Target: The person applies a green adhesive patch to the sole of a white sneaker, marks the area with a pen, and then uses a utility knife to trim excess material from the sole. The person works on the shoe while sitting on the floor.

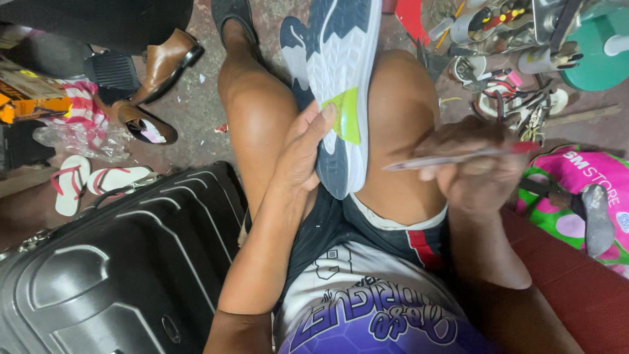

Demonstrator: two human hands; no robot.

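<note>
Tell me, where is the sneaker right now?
In the head view, the sneaker lies sole up between the person's knees, top centre, steadied by the left hand, with the right hand beside it.

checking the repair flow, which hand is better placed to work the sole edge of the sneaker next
Probably the right hand: it already grips the thin pointed tool, aimed at the sneaker. The left hand is busy steadying the sole.

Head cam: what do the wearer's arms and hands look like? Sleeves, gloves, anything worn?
Both arms are bare from the upper arm down: no sleeves reach the forearms, no gloves. The left hand shows no ring, watch or band, and its fingers have short, plain nails. The right hand is motion-blurred, so rings or small marks there cannot be told. No wrist straps, tape or bandages show on either arm.
</note>
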